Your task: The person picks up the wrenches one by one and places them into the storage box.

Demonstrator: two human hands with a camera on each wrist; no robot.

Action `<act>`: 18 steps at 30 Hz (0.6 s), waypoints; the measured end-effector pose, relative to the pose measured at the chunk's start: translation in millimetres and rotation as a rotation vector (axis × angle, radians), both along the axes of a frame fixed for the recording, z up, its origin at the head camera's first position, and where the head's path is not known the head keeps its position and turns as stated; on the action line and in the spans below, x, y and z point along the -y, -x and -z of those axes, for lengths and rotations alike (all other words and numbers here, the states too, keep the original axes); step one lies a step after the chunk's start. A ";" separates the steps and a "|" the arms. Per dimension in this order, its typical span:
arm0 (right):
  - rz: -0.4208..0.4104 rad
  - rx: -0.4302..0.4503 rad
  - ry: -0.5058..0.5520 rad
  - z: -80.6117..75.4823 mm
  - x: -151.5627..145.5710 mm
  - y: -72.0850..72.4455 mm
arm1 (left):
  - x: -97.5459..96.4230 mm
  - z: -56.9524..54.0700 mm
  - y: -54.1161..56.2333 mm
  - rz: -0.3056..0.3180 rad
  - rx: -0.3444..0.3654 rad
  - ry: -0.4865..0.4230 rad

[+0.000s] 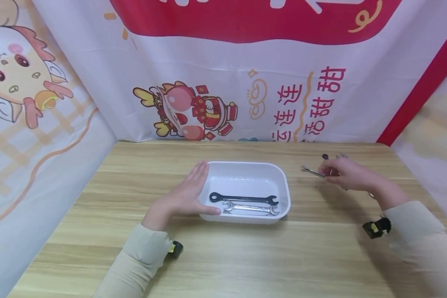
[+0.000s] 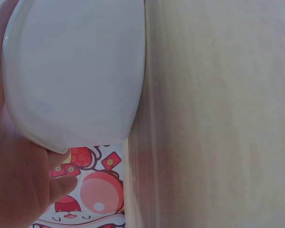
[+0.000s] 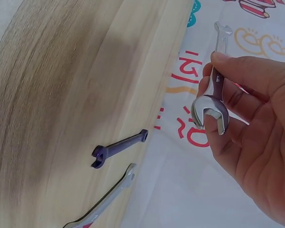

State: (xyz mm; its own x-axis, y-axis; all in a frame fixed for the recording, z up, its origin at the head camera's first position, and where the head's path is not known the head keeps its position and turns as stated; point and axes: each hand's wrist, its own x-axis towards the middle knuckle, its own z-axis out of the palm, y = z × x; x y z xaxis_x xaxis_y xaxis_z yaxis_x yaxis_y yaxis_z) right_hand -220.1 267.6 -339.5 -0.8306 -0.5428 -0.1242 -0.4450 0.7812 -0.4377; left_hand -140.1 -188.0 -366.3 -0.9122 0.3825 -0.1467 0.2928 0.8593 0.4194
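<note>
A white plastic box point(image 1: 246, 219) stands on the table, with a black combination wrench point(image 1: 246, 199) and a silver open-end wrench point(image 1: 242, 207) lying inside. My left hand point(image 1: 186, 195) grips the box's left end, thumb at the front rim and fingers at the back. To the right of the box, my right hand point(image 1: 348, 171) holds a small silver open-end wrench point(image 3: 210, 103) above the table, pinched between thumb and fingers. Below that hand lie a dark wrench point(image 3: 122, 146) and another silver wrench point(image 3: 102, 199), mostly hidden by the hand in the head view.
The wood-grain table point(image 1: 246, 260) runs back to a printed cloth point(image 1: 216, 54) hanging behind it. More cloth hangs on the left and right sides. A ring-shaped metal end point(image 1: 371, 195) shows beside the right wrist.
</note>
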 end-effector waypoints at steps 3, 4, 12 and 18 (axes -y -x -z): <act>-0.009 0.001 -0.005 -2.6 3.5 -1.4 | 0.3 0.6 -0.4 -0.003 -0.002 -0.003; -0.016 -0.002 -0.005 -3.6 4.7 -2.2 | 0.3 0.9 -0.5 -0.003 -0.003 -0.004; -0.047 -0.013 -0.008 -12.6 15.1 -8.0 | 0.4 2.7 -0.4 -0.004 -0.006 -0.008; -0.064 -0.029 0.004 -14.0 20.3 -9.2 | 0.3 1.8 -0.1 -0.001 -0.004 -0.007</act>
